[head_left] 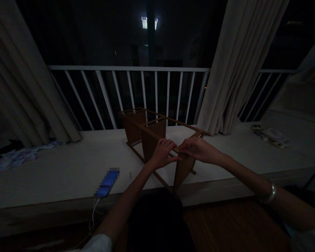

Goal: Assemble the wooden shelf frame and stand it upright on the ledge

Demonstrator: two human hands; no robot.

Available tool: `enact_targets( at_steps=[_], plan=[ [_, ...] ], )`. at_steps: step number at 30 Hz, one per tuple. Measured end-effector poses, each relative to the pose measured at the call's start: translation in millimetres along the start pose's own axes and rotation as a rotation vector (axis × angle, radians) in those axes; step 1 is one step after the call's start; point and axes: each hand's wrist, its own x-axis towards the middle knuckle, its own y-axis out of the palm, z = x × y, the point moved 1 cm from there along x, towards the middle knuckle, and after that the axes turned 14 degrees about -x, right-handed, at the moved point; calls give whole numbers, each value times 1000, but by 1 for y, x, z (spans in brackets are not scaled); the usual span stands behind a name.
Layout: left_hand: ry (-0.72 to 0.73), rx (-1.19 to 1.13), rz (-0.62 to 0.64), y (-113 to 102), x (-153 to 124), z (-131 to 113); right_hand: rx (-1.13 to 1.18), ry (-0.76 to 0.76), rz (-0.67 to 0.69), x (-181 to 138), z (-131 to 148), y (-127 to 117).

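A brown wooden shelf rack [153, 140] lies on its side on the white window ledge, its panels standing between long rails. My left hand [165, 153] curls its fingers over the upper near rail, close to the rack's near end, with the thumb stretched out to the right. Right beside it, my right hand [196, 149] is closed in a pinch at the rack's near corner. Whatever sits between those fingertips is too small and dark to make out. A small thin pin-like piece [130, 175] lies on the ledge left of the rack.
A phone [106, 183] with a blurred screen and white cable [92, 217] lies at the ledge's front edge. White railings [128, 69] and beige curtains [225, 70] stand behind. Crumpled cloth [271, 136] lies right, patterned fabric [18, 157] left. The room is dim.
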Motion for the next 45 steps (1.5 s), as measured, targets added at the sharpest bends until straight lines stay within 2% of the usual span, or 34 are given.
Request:
enact_targets(
  at_steps=[6, 11, 16, 21, 25, 28, 30, 37, 41, 45],
  plan=[
    [11, -3, -9, -2, -2, -3, -210, -84, 270, 20, 7, -21],
    [6, 8, -12, 2, -1, 0, -384, -194, 394, 33, 12, -32],
    [6, 0, -25, 6, -1, 2, -608, -249, 443, 37, 19, -32],
    [14, 5, -26, 5, -1, 0, -742, -204, 454, 40, 25, -29],
    [27, 11, -28, 6, -1, 1, -680, -169, 466, 44, 20, -39],
    [41, 12, -37, 6, -1, 2, -519, -251, 547, 43, 16, -45],
    [40, 13, -36, 6, -2, 2, -493, -298, 575, 40, 16, -44],
    [27, 1, -30, 4, -2, 0, -726, -292, 493, 34, 23, -26],
    [40, 1, -37, 4, -3, 1, -802, -236, 470, 36, 24, -28],
    [55, -7, -48, 4, -3, 3, -781, -262, 563, 34, 23, -29]
  ],
)
